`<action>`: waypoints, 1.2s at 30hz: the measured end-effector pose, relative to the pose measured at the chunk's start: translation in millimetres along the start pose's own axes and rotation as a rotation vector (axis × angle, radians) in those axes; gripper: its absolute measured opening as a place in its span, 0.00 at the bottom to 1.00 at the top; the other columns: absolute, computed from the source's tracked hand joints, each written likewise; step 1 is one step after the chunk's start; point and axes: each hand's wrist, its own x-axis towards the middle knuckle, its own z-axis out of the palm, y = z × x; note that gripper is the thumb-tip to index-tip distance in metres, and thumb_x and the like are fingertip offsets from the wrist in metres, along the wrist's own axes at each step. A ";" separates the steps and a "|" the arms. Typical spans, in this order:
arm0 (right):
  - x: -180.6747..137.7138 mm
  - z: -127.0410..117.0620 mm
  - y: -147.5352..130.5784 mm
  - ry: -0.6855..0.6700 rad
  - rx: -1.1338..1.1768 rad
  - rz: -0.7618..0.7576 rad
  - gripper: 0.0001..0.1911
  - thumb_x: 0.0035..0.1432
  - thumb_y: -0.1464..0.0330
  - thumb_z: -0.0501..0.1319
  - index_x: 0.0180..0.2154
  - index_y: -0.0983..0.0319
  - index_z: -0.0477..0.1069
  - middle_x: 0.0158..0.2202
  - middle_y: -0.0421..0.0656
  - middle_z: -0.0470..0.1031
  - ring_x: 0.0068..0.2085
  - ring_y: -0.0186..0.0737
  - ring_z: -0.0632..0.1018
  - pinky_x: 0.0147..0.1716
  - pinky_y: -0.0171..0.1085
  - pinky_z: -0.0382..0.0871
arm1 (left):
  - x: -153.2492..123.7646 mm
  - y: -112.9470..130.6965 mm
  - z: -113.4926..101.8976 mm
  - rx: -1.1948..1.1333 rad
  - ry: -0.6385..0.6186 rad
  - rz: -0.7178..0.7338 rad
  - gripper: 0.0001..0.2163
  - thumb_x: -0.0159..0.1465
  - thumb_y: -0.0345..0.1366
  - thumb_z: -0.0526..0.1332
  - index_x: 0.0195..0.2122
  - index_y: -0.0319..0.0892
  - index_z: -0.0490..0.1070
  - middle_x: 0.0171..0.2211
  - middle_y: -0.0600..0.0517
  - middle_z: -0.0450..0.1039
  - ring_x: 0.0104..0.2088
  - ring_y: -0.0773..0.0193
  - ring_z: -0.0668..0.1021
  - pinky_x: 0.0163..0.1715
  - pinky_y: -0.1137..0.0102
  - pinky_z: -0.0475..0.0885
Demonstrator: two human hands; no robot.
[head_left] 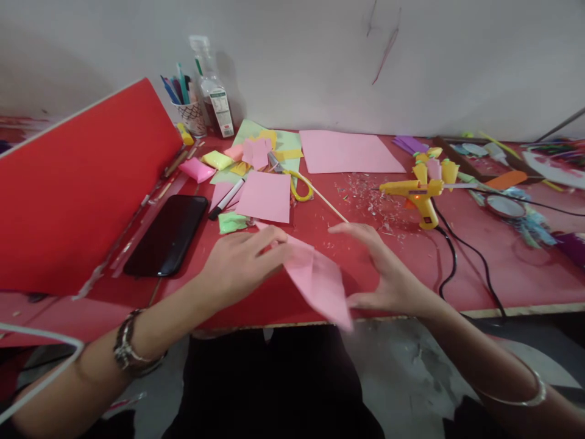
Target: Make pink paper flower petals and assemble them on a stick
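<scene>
A folded piece of pink paper (320,280) hangs tilted over the front edge of the red table, slightly blurred by motion. My left hand (242,259) pinches its upper left part between thumb and fingers. To the right of the paper, my right hand (384,271) is curved with thumb and fingers apart, the thumb close to the paper's lower right edge; I cannot tell whether it touches. Just beyond lies a flat pink paper square (265,196), with a black-and-white marker (227,199) beside it and yellow-handled scissors (300,186) at its right.
A yellow glue gun (415,198) with a black cord stands at right, near scattered paper shreds. A black phone (167,236) and red board (86,189) are at left. Behind stand a pen cup (191,117) and a glass bottle (217,103). A pink sheet (350,151) lies by the wall.
</scene>
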 end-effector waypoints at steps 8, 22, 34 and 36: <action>-8.0 9.7 -4.8 0.132 -0.520 -0.339 0.14 0.58 0.74 0.49 0.41 0.52 0.67 0.37 0.38 0.72 0.42 0.34 0.70 0.47 0.41 0.60 | 0.3 2.4 14.1 -0.257 -0.066 -0.037 0.12 0.61 0.25 0.44 0.31 0.39 0.67 0.33 0.49 0.70 0.32 0.67 0.73 0.28 0.74 0.69; -9.7 27.1 -3.2 -0.177 -0.500 -0.318 0.16 0.59 0.75 0.44 0.31 0.65 0.70 0.34 0.47 0.74 0.33 0.37 0.72 0.34 0.36 0.67 | -17.4 15.6 15.0 -0.205 -0.480 0.229 0.12 0.59 0.30 0.51 0.43 0.37 0.66 0.42 0.47 0.71 0.36 0.62 0.71 0.34 0.67 0.65; -8.4 27.3 8.3 -0.191 -0.092 -0.088 0.12 0.57 0.70 0.50 0.31 0.64 0.71 0.32 0.45 0.72 0.32 0.33 0.72 0.32 0.32 0.66 | -27.1 33.9 22.6 -0.223 -0.283 -0.110 0.09 0.62 0.35 0.51 0.34 0.40 0.70 0.27 0.53 0.72 0.27 0.64 0.72 0.25 0.70 0.62; -5.6 29.5 9.7 -0.179 -0.046 -0.055 0.11 0.57 0.69 0.51 0.29 0.64 0.71 0.30 0.44 0.71 0.32 0.32 0.71 0.31 0.31 0.66 | -26.5 33.8 23.4 -0.231 -0.272 -0.163 0.13 0.63 0.38 0.49 0.30 0.41 0.70 0.24 0.54 0.71 0.25 0.65 0.71 0.23 0.70 0.60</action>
